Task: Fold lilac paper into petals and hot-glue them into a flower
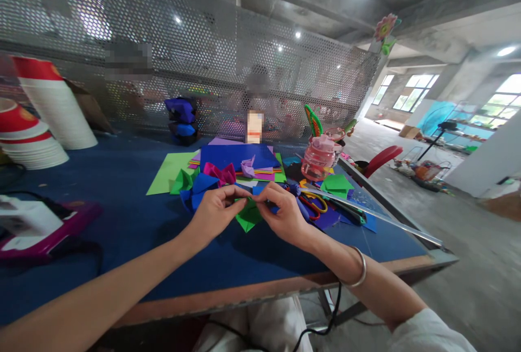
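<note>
Between my two hands hangs a green folded paper [248, 216], its lower point showing below my fingers. My left hand [220, 206] pinches its upper left edge between thumb and forefinger. From the other side my right hand [280, 208] pinches it too, fingertips almost meeting the left ones. Just behind my left hand lie a blue folded paper [199, 189], a green folded piece [183, 181] and a magenta folded piece [220, 173]. A small lilac folded piece [248, 167] rests on the stack of coloured sheets [238, 155]. My fingers hide the top of the green paper.
Yellow-and-red-handled scissors [315, 202] and a long metal ruler [382, 213] lie to the right, near a pink jar [319, 157]. Paper cup stacks [61, 105] and a magenta power strip [52, 235] stand left. A perforated metal screen [220, 58] closes the table's back.
</note>
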Demonstrator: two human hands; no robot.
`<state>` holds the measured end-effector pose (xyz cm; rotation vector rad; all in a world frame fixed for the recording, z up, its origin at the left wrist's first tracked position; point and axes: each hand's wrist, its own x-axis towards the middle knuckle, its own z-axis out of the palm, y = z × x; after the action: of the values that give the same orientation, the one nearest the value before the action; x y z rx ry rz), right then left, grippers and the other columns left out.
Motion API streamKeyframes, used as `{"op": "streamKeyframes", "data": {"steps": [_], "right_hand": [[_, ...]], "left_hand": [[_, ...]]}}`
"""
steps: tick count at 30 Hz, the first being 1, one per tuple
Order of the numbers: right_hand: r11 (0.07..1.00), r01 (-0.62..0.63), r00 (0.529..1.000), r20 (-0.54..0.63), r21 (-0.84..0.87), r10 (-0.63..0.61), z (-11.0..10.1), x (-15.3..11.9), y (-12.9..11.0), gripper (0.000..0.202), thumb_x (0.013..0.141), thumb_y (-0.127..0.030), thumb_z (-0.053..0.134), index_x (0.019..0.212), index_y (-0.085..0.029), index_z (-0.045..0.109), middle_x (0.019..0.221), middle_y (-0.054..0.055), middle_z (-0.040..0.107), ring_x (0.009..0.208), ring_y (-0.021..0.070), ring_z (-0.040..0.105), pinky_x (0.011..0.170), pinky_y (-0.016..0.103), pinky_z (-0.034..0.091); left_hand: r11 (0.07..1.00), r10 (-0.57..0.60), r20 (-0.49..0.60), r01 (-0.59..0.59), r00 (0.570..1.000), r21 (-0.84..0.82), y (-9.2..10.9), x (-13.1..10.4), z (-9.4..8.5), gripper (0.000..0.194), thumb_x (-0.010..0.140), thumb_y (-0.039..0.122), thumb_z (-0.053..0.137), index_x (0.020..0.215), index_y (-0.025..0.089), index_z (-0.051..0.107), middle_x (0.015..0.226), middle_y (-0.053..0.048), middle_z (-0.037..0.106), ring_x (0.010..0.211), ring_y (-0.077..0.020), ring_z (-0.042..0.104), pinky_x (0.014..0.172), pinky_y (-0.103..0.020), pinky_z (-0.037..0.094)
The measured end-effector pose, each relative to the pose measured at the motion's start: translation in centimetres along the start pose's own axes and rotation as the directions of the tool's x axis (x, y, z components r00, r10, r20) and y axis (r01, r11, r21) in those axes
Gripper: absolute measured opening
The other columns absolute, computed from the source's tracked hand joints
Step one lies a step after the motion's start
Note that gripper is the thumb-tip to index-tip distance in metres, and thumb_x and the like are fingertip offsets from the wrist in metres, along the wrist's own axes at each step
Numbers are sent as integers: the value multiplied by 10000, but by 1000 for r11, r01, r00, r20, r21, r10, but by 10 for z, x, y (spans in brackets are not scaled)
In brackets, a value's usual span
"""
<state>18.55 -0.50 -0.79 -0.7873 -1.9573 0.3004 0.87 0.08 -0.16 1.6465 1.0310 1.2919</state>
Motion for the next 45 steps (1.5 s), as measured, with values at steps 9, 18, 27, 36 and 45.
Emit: {"op": "streamKeyframes", "data": {"steps": [9,18,27,36,45], "right_hand": [[985,131,984,137,-110,-116,-5,-3,-1,222,858,-63,438,845,-203,610,878,44,572,788,138,587,714,249,485],[997,-64,987,145,-40,69,-12,2,-14,98,818,-142,540,796,-177,629,812,31,626,742,139,598,700,253,490],[916,-368,918,221,162,330,-12,6,5,181,834,-298,618,932,-153,665,771,2,657,659,111,564,606,222,437],[986,-142,955,249,-91,161,-13,4,-1,179,880,-157,546,762,-161,682,633,-28,593,575,88,495,558,203,339],[921,85,985,169,-380,-22,-2,-4,4,123,869,-85,504,792,-168,551,728,23,601,643,138,537,587,239,371]], "left_hand": [[996,-89,12,89,996,-17,0,0,-1,184,656,303,698,786,180,741,649,-7,701,539,-134,588,494,-226,456],[983,98,22,-101,995,150,-3,0,-1,131,697,296,650,742,202,730,723,-21,737,686,-194,670,656,-289,543],[920,264,48,-267,963,288,-3,-5,0,137,813,240,567,805,206,700,819,-25,711,779,-180,663,693,-266,513],[909,266,71,-275,961,314,-5,-6,1,149,828,241,564,798,199,704,825,-24,704,779,-171,661,710,-261,506],[944,171,95,-191,981,269,-7,-6,2,141,776,267,605,880,209,679,866,-23,719,816,-193,677,693,-264,543]]}}
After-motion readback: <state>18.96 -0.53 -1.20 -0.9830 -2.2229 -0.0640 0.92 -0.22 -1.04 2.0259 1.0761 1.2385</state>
